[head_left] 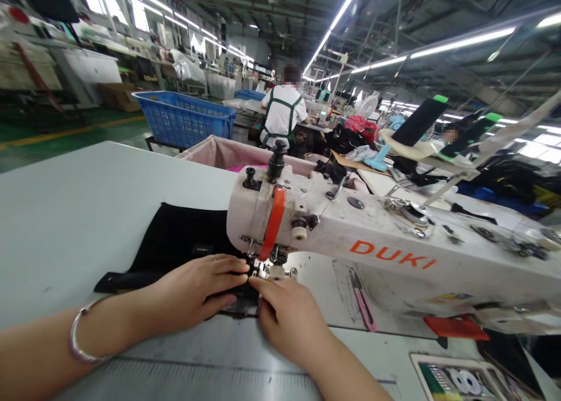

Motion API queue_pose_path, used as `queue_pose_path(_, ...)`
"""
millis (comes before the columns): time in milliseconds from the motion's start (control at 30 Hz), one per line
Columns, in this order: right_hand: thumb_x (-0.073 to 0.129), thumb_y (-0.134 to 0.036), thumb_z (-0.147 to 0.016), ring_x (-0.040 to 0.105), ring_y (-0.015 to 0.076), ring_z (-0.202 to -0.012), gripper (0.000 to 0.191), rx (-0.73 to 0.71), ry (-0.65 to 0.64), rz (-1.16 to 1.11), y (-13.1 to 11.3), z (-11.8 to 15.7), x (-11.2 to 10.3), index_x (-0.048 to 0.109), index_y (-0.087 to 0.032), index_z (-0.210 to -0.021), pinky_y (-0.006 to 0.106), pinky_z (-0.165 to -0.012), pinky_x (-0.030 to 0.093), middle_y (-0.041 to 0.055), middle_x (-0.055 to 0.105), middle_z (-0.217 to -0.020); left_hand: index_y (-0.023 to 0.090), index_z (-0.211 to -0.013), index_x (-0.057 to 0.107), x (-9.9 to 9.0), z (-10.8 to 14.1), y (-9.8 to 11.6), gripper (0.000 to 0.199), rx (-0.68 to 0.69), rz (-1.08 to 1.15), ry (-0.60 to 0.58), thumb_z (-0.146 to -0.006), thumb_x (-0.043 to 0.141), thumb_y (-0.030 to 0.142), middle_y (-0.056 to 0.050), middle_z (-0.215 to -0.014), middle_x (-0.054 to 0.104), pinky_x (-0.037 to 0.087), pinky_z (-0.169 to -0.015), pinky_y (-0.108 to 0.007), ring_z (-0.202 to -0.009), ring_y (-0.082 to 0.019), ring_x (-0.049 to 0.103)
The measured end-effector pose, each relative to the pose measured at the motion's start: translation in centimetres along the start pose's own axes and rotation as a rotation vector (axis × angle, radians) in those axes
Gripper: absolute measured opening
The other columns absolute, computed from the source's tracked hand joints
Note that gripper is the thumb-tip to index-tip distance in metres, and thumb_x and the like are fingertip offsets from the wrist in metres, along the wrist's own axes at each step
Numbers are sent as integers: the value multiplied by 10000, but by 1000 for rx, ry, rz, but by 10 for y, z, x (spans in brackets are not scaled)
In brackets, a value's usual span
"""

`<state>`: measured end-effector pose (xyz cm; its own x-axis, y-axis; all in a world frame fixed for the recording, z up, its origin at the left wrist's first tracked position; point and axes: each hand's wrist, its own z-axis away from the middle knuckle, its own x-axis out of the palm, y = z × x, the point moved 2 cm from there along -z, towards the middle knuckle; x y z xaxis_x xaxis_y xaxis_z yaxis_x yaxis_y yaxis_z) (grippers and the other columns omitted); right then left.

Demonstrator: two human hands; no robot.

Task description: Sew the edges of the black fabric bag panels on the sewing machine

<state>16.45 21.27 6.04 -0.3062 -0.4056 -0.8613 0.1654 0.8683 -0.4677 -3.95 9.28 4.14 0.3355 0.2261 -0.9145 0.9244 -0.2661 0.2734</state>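
A piece of black fabric [175, 237] with a small label lies on the sewing table, its right part under the head of a white sewing machine [324, 225]. My left hand [197, 290] rests flat on the fabric, fingers stretched towards the presser foot [259, 268]. Close by on the right, my right hand [289, 316] has its fingers bent and pressed together at the fabric's near right edge, the index fingertip beside the foot. The edge between those fingers is partly hidden. An orange guard [273, 223] stands upright on the machine head.
Pink thread snips [363, 301] lie under the machine arm. A tray of bobbins [464, 383] sits at the lower right. Behind the machine stand a pink cloth bin [214, 149] and a blue basket [184, 117]. A person in white [283, 109] works beyond.
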Motion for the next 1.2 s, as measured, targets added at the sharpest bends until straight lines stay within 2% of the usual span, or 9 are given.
queue_pose_path(133,581,-128,-927,658,258,-1036,225,72,198,-9,3,1,-7,701,-208,-1101,357,-901,528,81,727,-1081,329,-1382,682,-9,-1,-11,384,33,15,-7,-1008,654,249,-31,-1430,666,503,-1187,-403,-1344,-230,613)
queue_pose_path(233,604,-196,-997,638,267,-976,87,158,213,141,10,-3,-11,691,-195,-994,356,-828,499,83,708,-1005,336,-1298,734,-18,-3,-16,312,52,34,13,-1035,603,229,-36,-1357,688,529,-1143,-402,-1296,-232,621)
queue_pose_path(367,626,-275,-1032,638,251,-874,240,228,149,320,17,-7,-12,682,-190,-814,333,-739,457,73,704,-872,244,-1169,773,-16,-6,-5,226,38,57,64,-1055,578,242,-44,-1178,748,580,-1012,-331,-1102,-200,694)
queue_pose_path(467,674,-313,-1015,630,242,-821,352,203,154,311,14,-5,-12,644,-194,-684,335,-729,461,62,682,-761,206,-1117,772,-8,-8,14,244,21,33,123,-1071,533,224,-43,-1115,769,583,-976,-314,-1047,-195,706)
queue_pose_path(600,781,-169,-926,655,232,-973,76,-30,151,54,4,-1,-5,708,-191,-922,336,-886,515,53,746,-970,194,-1081,762,-2,-8,31,255,-40,53,206,-1066,508,191,-34,-1095,781,583,-969,-297,-1031,-183,713)
queue_pose_path(633,785,-124,-913,660,226,-1003,119,-59,131,5,3,-1,-2,712,-193,-977,331,-916,518,49,754,-1011,195,-1071,763,-2,-7,31,242,-50,63,220,-1058,522,187,-29,-1091,782,582,-966,-294,-1026,-179,714)
queue_pose_path(733,774,-72,-911,680,218,-997,155,-46,105,-48,5,0,6,724,-198,-987,325,-920,529,40,768,-1016,195,-1044,766,-2,-7,29,213,-46,87,225,-1039,555,166,-19,-1078,782,574,-961,-281,-1028,-173,709)
queue_pose_path(1000,676,-78,-967,715,235,-974,148,-96,231,-26,13,-6,10,746,-198,-1018,334,-862,577,68,786,-1088,195,-966,772,-3,-24,15,256,-7,54,225,-1040,529,168,-18,-1013,788,574,-908,-282,-956,-181,715)
queue_pose_path(1200,653,-50,-954,715,263,-986,207,-32,188,75,15,-10,11,760,-196,-1054,366,-844,587,81,789,-1121,198,-909,780,-3,-34,5,226,-25,29,258,-990,574,153,-38,-971,789,580,-897,-304,-923,-200,720)
